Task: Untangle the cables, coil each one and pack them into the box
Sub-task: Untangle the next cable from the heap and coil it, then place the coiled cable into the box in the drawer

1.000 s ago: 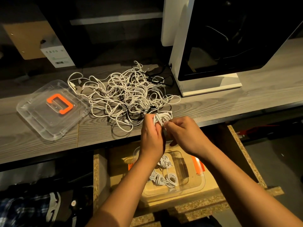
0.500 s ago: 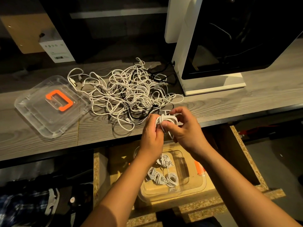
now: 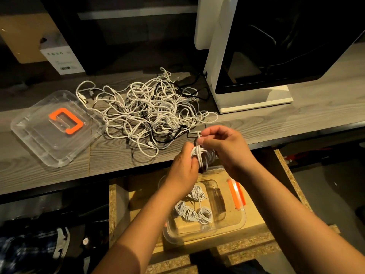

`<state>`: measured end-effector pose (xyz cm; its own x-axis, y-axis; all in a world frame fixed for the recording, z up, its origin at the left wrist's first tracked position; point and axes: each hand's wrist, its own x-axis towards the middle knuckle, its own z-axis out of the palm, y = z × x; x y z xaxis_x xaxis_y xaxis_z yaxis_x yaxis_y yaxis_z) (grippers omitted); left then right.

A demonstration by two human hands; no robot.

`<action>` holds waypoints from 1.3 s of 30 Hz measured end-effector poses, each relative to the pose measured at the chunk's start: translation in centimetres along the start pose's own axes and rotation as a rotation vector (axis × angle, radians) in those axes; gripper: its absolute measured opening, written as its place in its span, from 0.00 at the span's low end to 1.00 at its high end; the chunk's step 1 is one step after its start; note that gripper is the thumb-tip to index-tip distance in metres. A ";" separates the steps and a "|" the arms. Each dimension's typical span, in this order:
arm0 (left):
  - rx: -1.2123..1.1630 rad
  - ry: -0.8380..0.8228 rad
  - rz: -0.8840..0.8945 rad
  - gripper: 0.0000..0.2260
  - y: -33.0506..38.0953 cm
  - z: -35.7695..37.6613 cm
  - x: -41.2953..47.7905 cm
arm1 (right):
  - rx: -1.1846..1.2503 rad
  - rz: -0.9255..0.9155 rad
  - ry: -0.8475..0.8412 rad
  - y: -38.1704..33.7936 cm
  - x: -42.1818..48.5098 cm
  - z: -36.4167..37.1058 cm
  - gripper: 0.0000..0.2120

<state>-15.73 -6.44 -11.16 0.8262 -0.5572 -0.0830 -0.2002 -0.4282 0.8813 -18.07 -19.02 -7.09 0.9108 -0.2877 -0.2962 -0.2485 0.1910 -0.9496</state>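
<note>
Cable coil (image 3: pixel 199 155) — tight white loops

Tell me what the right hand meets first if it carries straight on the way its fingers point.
Probably the near edge of the tangled cables on the desk: the right hand points left toward them. Height above the desk is unclear.

The left hand (image 3: pixel 184 171) is gripping a white coiled cable (image 3: pixel 199 153), with the right hand (image 3: pixel 224 149) pinching its loose end just above. Tangled cables (image 3: pixel 150 113) are lying beyond both hands, and a clear box (image 3: pixel 235 227) is sitting beneath them.
</note>
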 end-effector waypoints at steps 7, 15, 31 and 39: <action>-0.365 -0.323 -0.147 0.12 1.3 -0.3 0.0 | 0.038 0.005 0.210 0.8 2.8 -0.3 0.10; -0.450 -0.090 -0.237 0.11 0.0 0.2 0.3 | 0.068 0.361 -0.254 2.6 0.6 -1.5 0.17; -0.029 -0.255 -0.343 0.07 -4.4 -0.3 -1.1 | 0.025 0.346 -0.112 6.2 0.0 -1.5 0.08; -0.135 0.040 -0.502 0.10 -6.4 3.6 -2.0 | -0.070 0.350 0.122 12.3 -1.6 -1.3 0.06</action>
<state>-17.99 -5.11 -18.28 0.8232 -0.2782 -0.4949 0.2931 -0.5383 0.7902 -23.02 -17.47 -18.38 0.7218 -0.3264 -0.6103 -0.5640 0.2338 -0.7920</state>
